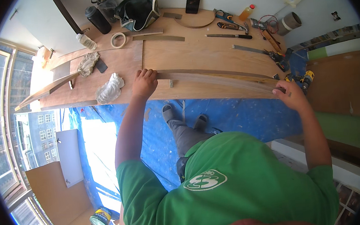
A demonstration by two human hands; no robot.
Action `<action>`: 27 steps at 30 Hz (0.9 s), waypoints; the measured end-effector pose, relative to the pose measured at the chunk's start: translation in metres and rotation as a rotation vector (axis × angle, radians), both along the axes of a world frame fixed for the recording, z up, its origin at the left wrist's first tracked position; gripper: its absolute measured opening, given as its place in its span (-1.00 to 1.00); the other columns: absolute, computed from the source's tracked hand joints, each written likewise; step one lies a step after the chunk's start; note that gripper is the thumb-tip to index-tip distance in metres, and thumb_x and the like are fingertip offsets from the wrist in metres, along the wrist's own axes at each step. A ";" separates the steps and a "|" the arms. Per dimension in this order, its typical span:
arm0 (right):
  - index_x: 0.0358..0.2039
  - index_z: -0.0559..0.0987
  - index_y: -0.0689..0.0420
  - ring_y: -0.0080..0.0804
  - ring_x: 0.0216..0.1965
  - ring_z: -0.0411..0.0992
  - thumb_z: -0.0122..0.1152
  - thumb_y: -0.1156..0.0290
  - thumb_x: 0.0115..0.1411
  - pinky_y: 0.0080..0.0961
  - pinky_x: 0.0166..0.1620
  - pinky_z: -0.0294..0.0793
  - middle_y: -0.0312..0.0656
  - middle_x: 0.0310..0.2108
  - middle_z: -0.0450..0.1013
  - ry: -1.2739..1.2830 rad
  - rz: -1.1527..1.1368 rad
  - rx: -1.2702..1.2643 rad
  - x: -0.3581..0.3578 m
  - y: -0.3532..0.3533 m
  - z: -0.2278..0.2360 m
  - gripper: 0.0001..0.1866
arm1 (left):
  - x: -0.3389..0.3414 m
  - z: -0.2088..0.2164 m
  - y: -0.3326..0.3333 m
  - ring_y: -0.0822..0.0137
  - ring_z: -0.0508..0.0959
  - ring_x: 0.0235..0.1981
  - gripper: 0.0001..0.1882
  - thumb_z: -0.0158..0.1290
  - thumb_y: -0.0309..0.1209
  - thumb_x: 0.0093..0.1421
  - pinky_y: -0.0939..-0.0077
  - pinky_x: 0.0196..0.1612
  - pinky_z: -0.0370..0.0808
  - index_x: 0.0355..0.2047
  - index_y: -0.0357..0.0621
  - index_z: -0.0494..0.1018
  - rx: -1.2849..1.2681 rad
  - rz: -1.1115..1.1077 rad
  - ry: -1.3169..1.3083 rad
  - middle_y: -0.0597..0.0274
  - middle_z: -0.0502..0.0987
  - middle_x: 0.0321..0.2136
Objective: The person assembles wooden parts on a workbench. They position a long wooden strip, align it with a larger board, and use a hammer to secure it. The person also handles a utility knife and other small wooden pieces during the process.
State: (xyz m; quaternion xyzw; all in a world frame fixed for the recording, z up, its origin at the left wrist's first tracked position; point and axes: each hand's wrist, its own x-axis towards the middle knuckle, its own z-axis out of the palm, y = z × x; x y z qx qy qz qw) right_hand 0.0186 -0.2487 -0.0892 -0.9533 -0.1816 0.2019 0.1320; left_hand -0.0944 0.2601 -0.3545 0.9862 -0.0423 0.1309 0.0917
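A long, narrow wooden strip [217, 80] with a grey-brown face spans the space between my hands, over the front of the plywood worktop [192, 54]. My left hand [144, 83] is closed over its left end, fingers curled on top. At the other end my right hand [290, 95] grips the strip, thumb and fingers pinching it. A crumpled white cloth [110, 88] lies just left of my left hand. Beyond it are a beige rag [88, 64] and a small dark square piece [101, 66].
Tape roll [118, 40], flat strips [161, 38], phone [193, 2], black bag [138, 14] and dark bottle [98, 20] stand or lie along the back. Cutter [231, 25], long file-like tool [229, 36] and yellow drill [307, 78] are rightward. Blue sheeting [239, 116] covers the floor.
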 end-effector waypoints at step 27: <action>-0.38 0.54 0.21 -0.35 -0.58 0.33 0.32 0.27 0.19 -0.35 -0.42 0.32 -0.07 -0.58 0.41 -0.023 0.051 -0.029 0.008 0.000 -0.004 -0.75 | -0.015 -0.014 0.006 0.14 0.57 -0.02 -0.59 0.16 -0.31 0.17 0.23 0.06 0.47 0.01 -0.16 0.55 -0.557 0.446 -0.014 0.15 0.62 -0.10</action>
